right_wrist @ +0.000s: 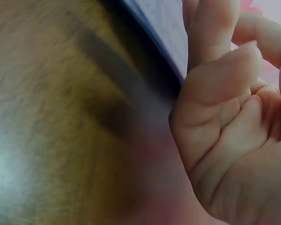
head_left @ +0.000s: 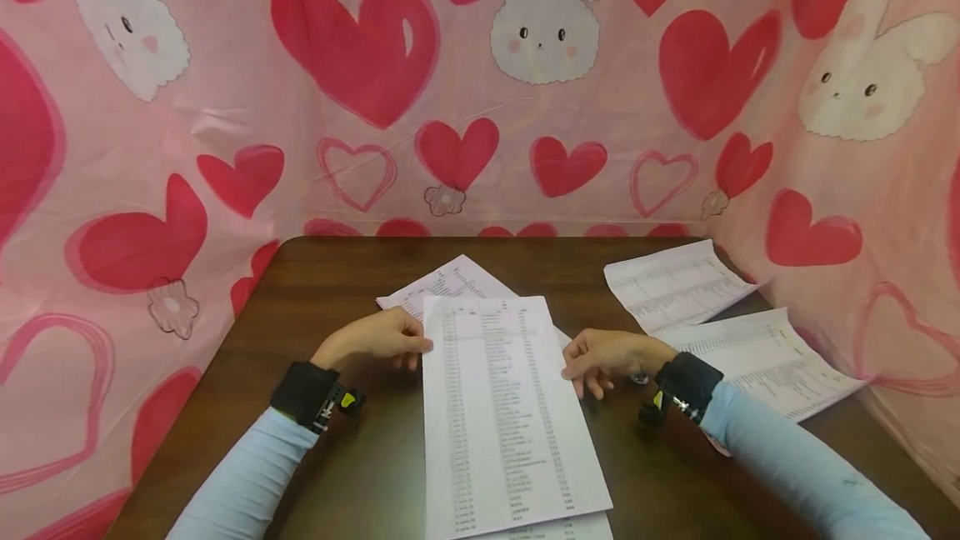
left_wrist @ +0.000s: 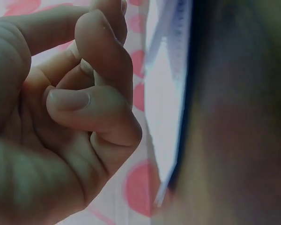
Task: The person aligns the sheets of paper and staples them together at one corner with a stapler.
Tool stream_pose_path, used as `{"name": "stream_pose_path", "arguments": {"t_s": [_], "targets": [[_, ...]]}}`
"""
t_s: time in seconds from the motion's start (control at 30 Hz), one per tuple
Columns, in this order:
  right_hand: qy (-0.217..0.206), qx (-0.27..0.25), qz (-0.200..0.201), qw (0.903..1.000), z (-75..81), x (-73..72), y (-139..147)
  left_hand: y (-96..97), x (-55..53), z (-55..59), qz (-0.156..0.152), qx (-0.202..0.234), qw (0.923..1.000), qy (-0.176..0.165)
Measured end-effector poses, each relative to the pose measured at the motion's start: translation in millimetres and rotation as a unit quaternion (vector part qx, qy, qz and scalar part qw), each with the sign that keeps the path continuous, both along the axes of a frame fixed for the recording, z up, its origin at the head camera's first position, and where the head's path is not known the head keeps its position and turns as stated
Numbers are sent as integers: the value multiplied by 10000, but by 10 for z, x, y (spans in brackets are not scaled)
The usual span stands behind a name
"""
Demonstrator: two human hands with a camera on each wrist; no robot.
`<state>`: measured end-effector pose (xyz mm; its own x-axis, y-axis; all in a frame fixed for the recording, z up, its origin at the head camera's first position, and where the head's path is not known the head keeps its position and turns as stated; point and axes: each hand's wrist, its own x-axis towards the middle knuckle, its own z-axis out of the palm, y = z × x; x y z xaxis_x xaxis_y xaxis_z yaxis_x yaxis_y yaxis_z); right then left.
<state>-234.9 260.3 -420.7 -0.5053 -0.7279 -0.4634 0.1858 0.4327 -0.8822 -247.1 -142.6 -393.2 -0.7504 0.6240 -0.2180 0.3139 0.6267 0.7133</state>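
A white printed sheet of paper (head_left: 502,415), covered with columns of small text, is held up over the table in the head view. My left hand (head_left: 386,336) pinches its left edge near the top. On the opposite edge, slightly lower, my right hand (head_left: 600,357) pinches it between thumb and fingers. Another printed sheet (head_left: 577,528) shows under its bottom edge. Behind its top lie more printed papers (head_left: 453,280), partly covered. In the left wrist view the paper (left_wrist: 164,103) appears edge-on beside the curled fingers; the right wrist view catches only a strip of paper (right_wrist: 154,33).
On the right of the dark wooden table (head_left: 345,273) lie a printed paper (head_left: 675,283) at the back and another one (head_left: 772,365) nearer, partly behind the right forearm. A pink curtain (head_left: 480,98) with hearts and rabbits hangs around the table's back and sides.
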Motion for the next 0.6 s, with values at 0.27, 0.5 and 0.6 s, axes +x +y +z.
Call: {"name": "stream_pose_path", "arguments": {"t_s": [0.27, 0.5, 0.6], "targets": [[2, 139, -52, 9999, -53, 28, 13, 48, 58, -85, 52, -132, 9996, -226], [-153, 357, 101, 9992, -59, 58, -27, 77, 104, -173, 305, -235, 9969, -692], [-212, 513, 312, 9980, -42, 57, -28, 78, 118, -198, 390, -300, 9959, -756]]}}
